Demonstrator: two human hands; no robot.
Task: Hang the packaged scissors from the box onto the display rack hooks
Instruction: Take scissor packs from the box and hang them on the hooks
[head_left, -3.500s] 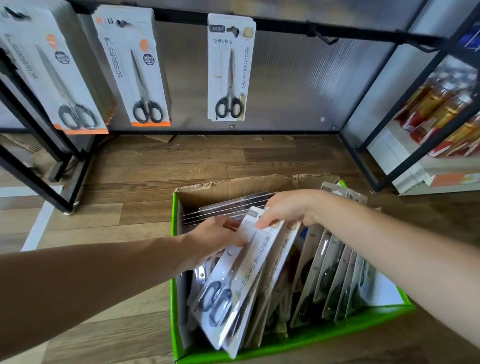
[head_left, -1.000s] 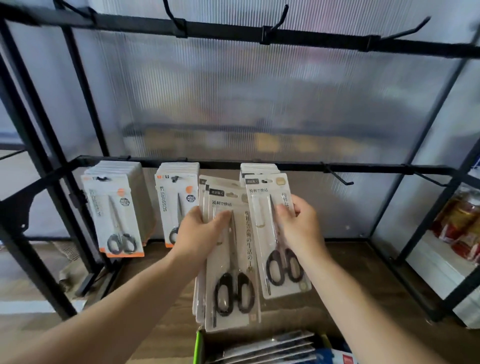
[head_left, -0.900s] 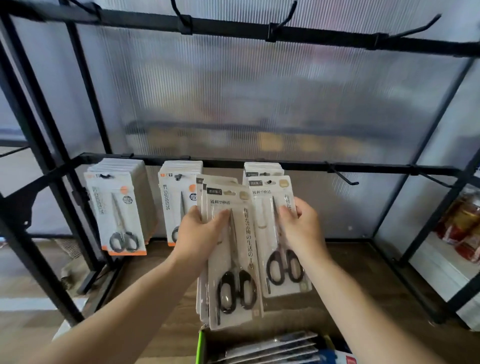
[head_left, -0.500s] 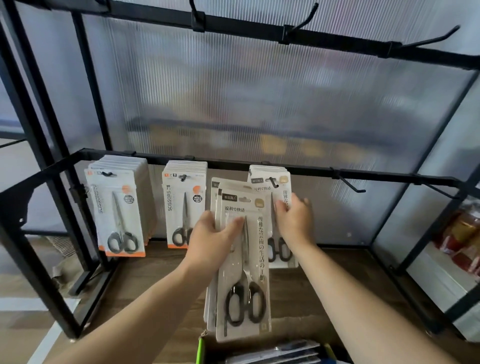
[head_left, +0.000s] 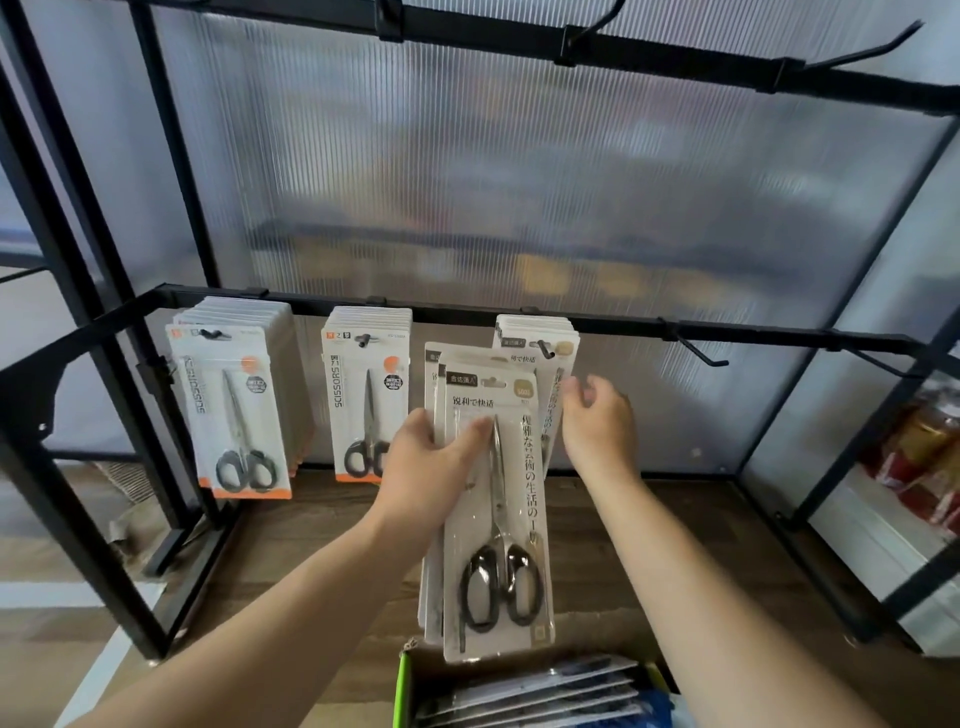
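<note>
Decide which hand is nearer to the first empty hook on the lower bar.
Right. The right hand hovers below-left of the empty hook; the left hand grips a stack of scissor packs farther left.

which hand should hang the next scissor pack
Right. The right hand is empty and sits just beside the partly filled black metal hook. The left hand grips the stack of white carded scissors, so it is probably best kept as the holder.
</note>
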